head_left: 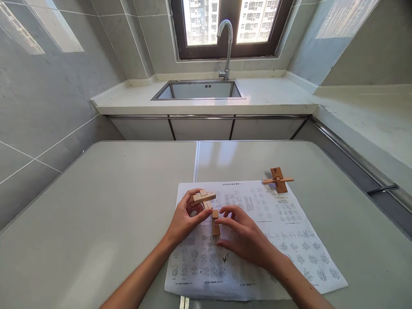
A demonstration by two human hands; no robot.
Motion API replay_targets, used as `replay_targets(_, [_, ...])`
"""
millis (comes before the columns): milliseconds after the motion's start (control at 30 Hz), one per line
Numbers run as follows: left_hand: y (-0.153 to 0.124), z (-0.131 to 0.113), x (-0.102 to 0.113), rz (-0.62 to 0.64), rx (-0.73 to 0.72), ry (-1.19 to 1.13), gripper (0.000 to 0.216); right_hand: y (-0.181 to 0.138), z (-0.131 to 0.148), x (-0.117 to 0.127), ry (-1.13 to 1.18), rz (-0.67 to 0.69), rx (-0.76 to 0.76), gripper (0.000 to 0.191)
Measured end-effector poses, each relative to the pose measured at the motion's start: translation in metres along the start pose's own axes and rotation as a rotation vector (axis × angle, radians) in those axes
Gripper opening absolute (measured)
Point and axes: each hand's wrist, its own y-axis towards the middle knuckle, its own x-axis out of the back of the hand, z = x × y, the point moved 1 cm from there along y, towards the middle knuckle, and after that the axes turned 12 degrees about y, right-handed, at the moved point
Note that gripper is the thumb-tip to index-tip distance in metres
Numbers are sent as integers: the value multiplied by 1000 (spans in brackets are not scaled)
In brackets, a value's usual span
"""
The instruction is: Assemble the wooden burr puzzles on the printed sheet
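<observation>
My left hand (185, 219) is closed around a notched wooden puzzle bar (204, 197), held a little above a printed instruction sheet (289, 231). My right hand (243, 236) pinches a second, upright wooden piece (215, 222) with thumb and fingertips; its lower end is close to the sheet. The two pieces almost meet between my hands. An assembled wooden cross puzzle (277, 180) stands at the sheet's far right corner, out of both hands' reach.
The sheet lies on a pale grey table (96, 214) with a seam down its middle. Beyond it a counter holds a steel sink (199, 90) and a tap (227, 47) under a window. Tiled walls stand left and right.
</observation>
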Motion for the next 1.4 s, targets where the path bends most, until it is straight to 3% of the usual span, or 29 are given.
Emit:
replay_targets(200, [-2,-2,0,34,-23,46,67,1,-1,1,71,-26,-79,25])
replay_targets(333, [-4,-3,-1,95,-77,62,67,6,3,12,433,-55,-288,15])
replay_targets(467, [-8,-2,-5,182,-139,136,67,9,5,19,898,-67,-469,39])
replay_targets(633, [-11,-2,-7,232,-236,256,67,6,0,20,1071,-19,-556,48])
replay_targets(833, [-11,-4,-6,231,-293,366,69,3,-6,19,1034,-43,-602,50])
replay_targets(1133, [-13,3,-15,231,-424,445,65,8,10,20,1010,50,-569,53])
replay_targets(1233, [-12,0,-14,229,-377,409,67,7,9,18,868,9,-474,46])
replay_targets(1400, [-11,-3,-12,238,-272,311,66,1,0,11,392,-102,-294,30])
